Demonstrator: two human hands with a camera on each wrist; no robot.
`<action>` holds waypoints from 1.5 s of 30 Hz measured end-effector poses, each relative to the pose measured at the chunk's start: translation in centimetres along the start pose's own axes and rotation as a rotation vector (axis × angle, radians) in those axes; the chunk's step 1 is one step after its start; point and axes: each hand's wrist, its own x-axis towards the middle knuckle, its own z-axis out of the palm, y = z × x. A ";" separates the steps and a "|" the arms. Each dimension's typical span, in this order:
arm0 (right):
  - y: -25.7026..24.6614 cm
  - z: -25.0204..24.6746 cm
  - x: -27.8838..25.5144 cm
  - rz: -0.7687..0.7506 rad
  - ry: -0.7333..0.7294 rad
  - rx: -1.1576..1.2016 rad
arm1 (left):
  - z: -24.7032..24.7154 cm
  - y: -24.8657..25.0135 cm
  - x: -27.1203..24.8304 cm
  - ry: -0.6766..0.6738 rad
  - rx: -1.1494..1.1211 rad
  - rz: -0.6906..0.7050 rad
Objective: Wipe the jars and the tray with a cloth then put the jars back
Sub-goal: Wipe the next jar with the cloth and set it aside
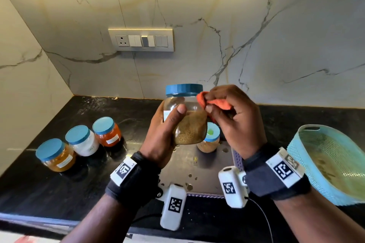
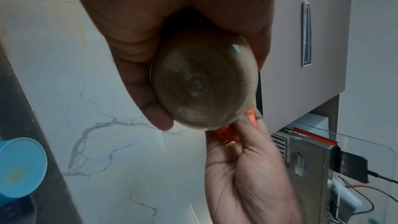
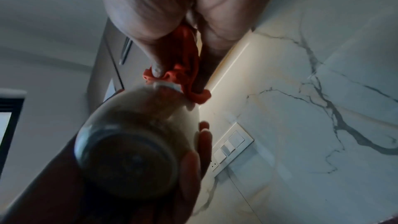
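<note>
My left hand (image 1: 166, 134) grips a clear jar of brown grains (image 1: 189, 124) with a blue lid (image 1: 184, 89), held upright above the counter. From below, the jar's round base (image 2: 202, 84) fills the left wrist view. My right hand (image 1: 235, 120) pinches a bunched orange cloth (image 1: 215, 102) against the jar's upper right side, just under the lid; the cloth (image 3: 187, 77) also shows in the right wrist view. A steel tray (image 1: 197, 165) lies on the counter below my hands. One blue-lidded jar (image 1: 209, 140) stands on its far part.
Three blue-lidded jars stand on the black counter at left: amber (image 1: 56, 156), white (image 1: 84, 141), orange (image 1: 107, 131). A light-blue plastic basket (image 1: 331, 163) sits at the right. A switch panel (image 1: 141, 39) is on the marble wall behind.
</note>
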 end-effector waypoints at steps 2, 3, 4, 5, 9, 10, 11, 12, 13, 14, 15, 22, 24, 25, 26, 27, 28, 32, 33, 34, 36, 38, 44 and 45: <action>-0.1 0.1 0.3 0.091 0.035 0.060 | 0.1 0.0 0.0 0.003 -0.007 0.012; -0.4 0.3 -0.1 0.105 0.040 0.069 | 0.0 0.0 0.1 -0.001 -0.018 0.022; -0.9 0.4 -0.6 0.092 0.035 0.059 | -0.1 0.1 0.1 -0.005 -0.038 0.024; -1.3 0.5 -1.4 0.057 0.018 0.030 | -0.1 0.1 0.2 -0.009 -0.068 0.025; -2.3 0.6 -3.7 -0.079 -0.047 -0.110 | -0.5 0.8 0.1 0.021 -0.092 -0.021; -2.3 0.6 -3.7 -0.110 -0.054 -0.144 | -0.8 0.8 0.1 0.010 -0.069 -0.031; -2.2 0.6 -3.7 -0.147 -0.067 -0.188 | -1.0 0.7 0.2 -0.007 -0.044 -0.050; -2.1 0.7 -3.7 -0.192 -0.091 -0.244 | -1.2 0.7 0.2 -0.016 -0.018 -0.067; -2.1 0.9 -3.8 -0.240 -0.123 -0.305 | -1.4 0.7 0.3 -0.016 0.012 -0.070; -2.1 1.0 -3.8 -0.281 -0.160 -0.361 | -1.5 0.8 0.2 -0.018 0.036 -0.066; -2.0 1.1 -4.0 -0.312 -0.194 -0.404 | -1.5 0.7 0.2 -0.014 0.062 -0.054; -1.1 -0.1 -0.3 -0.105 -0.048 -0.153 | -1.3 -0.1 0.1 -0.023 0.093 -0.038; -1.4 -0.1 0.3 -0.067 -0.018 -0.121 | -1.1 -0.3 0.3 0.005 0.044 -0.024; -1.8 0.0 0.1 -0.066 -0.018 -0.139 | -0.9 -0.2 0.5 0.027 0.011 -0.010; -2.4 0.2 -0.5 -0.085 -0.034 -0.175 | -0.8 -0.1 0.6 0.049 -0.019 0.001; -3.0 0.6 -1.3 -0.127 -0.067 -0.225 | -0.8 0.1 0.8 0.069 -0.045 0.007; -3.5 0.9 -2.2 -0.183 -0.110 -0.280 | -0.9 0.4 0.9 0.081 -0.061 0.012; -3.0 1.3 -3.7 -0.340 -0.219 -0.375 | -1.4 0.7 1.0 0.079 -0.086 0.007; -2.7 1.2 -3.2 -0.316 -0.202 -0.347 | -1.4 0.6 1.1 0.065 -0.085 -0.001; -2.5 1.0 -2.4 -0.262 -0.162 -0.304 | -1.4 0.5 1.2 0.050 -0.077 -0.007; -1.6 0.8 -0.4 -0.126 -0.057 -0.183 | -1.3 0.4 1.2 0.035 -0.055 -0.010; -0.7 0.7 1.2 -0.036 0.007 -0.067 | -1.0 0.2 1.1 0.026 -0.040 -0.009; -2.2 1.6 -2.3 -0.164 -0.113 -0.218 | -1.4 0.5 1.2 0.051 -0.167 -0.018; -2.3 1.9 -3.3 -0.214 -0.154 -0.255 | -1.7 0.5 1.3 0.043 -0.183 -0.024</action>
